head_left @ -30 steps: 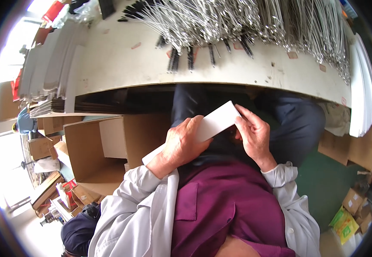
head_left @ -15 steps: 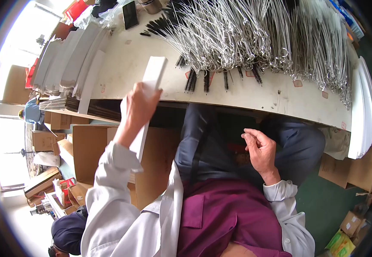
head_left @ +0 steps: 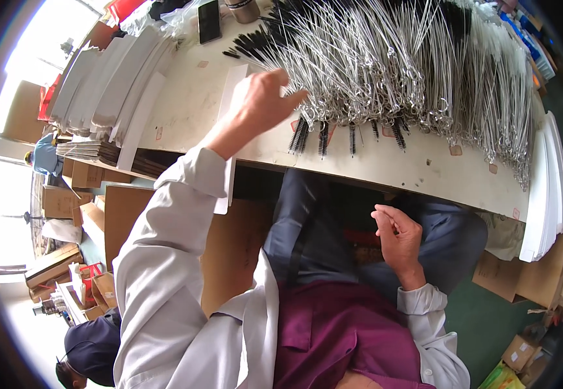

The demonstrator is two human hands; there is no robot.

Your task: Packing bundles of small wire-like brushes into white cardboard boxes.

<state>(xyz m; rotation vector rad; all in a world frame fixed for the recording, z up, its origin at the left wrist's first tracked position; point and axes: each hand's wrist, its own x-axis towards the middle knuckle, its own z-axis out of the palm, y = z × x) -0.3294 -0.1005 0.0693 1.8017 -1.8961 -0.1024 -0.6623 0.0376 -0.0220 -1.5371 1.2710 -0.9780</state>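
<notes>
My left hand is above the table's left part, thumb and fingers apart, nothing seen between them. Partly covered by that hand and wrist, a long, narrow white carton lies on the table, its near end sticking out past the front edge. Just right of the hand begins a thick heap of wire-handled brushes, with looped metal ends and black bristles. Several black bristle heads poke out under the heap's near side. My right hand hovers over my lap, fingers curled in against the thumb, with nothing visible in it.
White flat cartons stand stacked at the table's left; more white cartons stand at its right edge. A phone and a metal cup are at the back. Brown boxes fill the lower left, near another person's dark cap.
My left hand has let go of the white carton and moved right and farther, toward the brushes. The carton now rests on the table. My right hand stays nearly in place.
</notes>
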